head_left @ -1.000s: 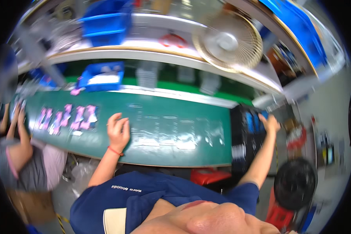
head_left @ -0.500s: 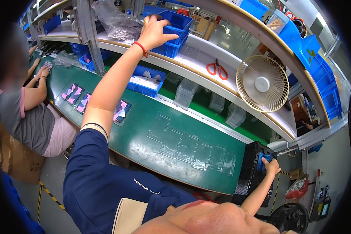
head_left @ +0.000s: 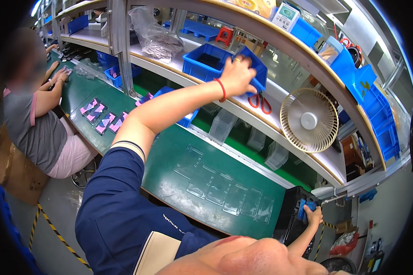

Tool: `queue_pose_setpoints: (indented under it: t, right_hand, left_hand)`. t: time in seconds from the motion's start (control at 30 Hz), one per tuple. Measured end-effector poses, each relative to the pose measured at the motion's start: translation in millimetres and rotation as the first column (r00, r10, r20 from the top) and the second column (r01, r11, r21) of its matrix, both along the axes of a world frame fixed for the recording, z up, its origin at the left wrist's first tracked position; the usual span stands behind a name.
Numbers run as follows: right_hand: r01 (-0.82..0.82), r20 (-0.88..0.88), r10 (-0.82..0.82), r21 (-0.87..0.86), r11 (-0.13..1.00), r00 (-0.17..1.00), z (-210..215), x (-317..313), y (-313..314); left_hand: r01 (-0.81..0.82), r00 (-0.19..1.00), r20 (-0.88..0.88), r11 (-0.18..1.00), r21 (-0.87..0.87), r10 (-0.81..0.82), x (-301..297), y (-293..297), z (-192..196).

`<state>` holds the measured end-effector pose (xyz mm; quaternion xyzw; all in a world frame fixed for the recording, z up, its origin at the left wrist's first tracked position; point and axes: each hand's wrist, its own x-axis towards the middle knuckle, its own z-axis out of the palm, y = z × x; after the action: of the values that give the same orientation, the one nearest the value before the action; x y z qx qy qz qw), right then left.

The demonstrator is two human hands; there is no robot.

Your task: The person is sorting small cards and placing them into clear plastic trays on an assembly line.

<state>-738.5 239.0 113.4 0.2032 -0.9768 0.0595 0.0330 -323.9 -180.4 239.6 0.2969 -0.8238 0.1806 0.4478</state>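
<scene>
Bin (head_left: 260, 68), blue, tilts at upper centre, clamped in the left hand (head_left: 237, 76), long side slanting down rightward, just right of 1 blue tub (head_left: 196, 71); the right hand (head_left: 313, 215), lower right, meets blue pieces (head_left: 302, 210) in the black crate (head_left: 288, 208), grip unclear

Bright light, glare on clear trays (head_left: 234, 199), fisheye-curved edges, left grip (head_left: 237, 77) perhaps blurred

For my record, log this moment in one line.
Left hand: holding tilted blue bin | Right hand: at blue item, black crate | Green table: clear trays laid out
</scene>
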Motion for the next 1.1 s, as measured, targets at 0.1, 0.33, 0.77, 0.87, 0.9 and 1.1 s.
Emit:
queue_pose_setpoints:
  t: [0.1, 0.33, 0.77, 0.87, 0.9, 1.1]
  right_hand:
    - [-0.005, 0.036, 0.007, -0.052, 0.999, 0.999, 7, 11, -5]
    - [-0.022, 0.067, 0.024, -0.037, 0.999, 0.997, -3, -6, -1]
    - [-0.062, -0.016, 0.06, -0.1, 0.993, 0.998, -6, -1, 0]
    - [-0.082, 0.009, 0.084, -0.115, 0.99, 0.996, -4, 2, -1]
    - [-0.081, 0.005, 0.082, -0.127, 0.989, 0.997, -5, 1, 0]
    - [-0.091, -0.033, 0.087, -0.167, 0.982, 0.996, -10, -7, 7]
  left_hand:
    - [0.001, 1.0, -0.003, 0.992, 0.126, 0.0, -13, 1, -15]
    - [0.014, 0.992, 0.114, 0.963, 0.27, -0.046, 10, 13, 16]
    - [-0.597, 0.648, 0.76, 0.651, 0.469, 0.046, 41, -127, 32]
    - [-0.628, 0.663, 0.748, 0.525, 0.574, -0.025, 39, -135, 33]
    - [-0.585, 0.707, 0.704, 0.611, 0.533, 0.062, 37, -128, 28]
    - [-0.592, 0.752, 0.65, 0.545, 0.594, 0.108, 27, -131, 24]
